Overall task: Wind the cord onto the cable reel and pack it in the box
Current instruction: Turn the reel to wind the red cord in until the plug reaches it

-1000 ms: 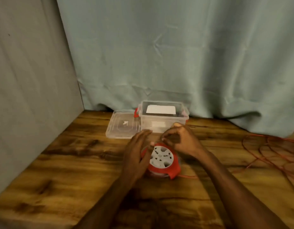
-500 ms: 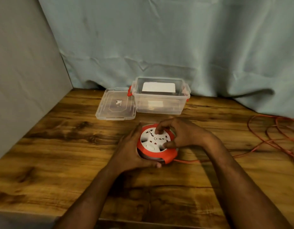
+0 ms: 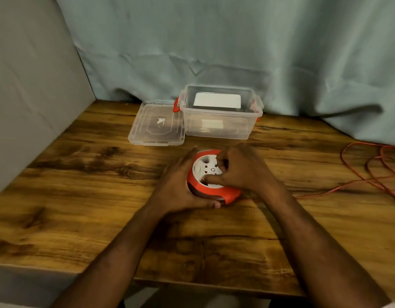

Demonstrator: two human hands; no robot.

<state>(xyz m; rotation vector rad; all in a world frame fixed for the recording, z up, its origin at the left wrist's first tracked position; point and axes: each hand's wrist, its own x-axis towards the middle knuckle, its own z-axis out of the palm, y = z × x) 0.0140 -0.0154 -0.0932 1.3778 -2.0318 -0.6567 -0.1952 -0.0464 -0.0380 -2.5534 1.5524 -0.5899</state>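
A round red cable reel [image 3: 214,190] with a white socket face lies flat on the wooden table [image 3: 81,196]. My left hand [image 3: 178,185] cups its left side, thumb curled under the front rim. My right hand [image 3: 241,167] sits on top, with its fingers curled into the white face. The thin orange cord [image 3: 325,192] runs from under the reel to loose loops at the far right. The clear plastic box [image 3: 221,112] with red latches stands open behind the reel.
The box's clear lid [image 3: 156,123] lies flat to the left of the box. A white card sits inside the box. A blue-grey curtain hangs along the back and a grey panel stands at the left. The table's front edge is near me.
My left hand has closed round the reel's left side. My right hand has moved from the reel's far edge onto its white face, and the face sits turned differently.
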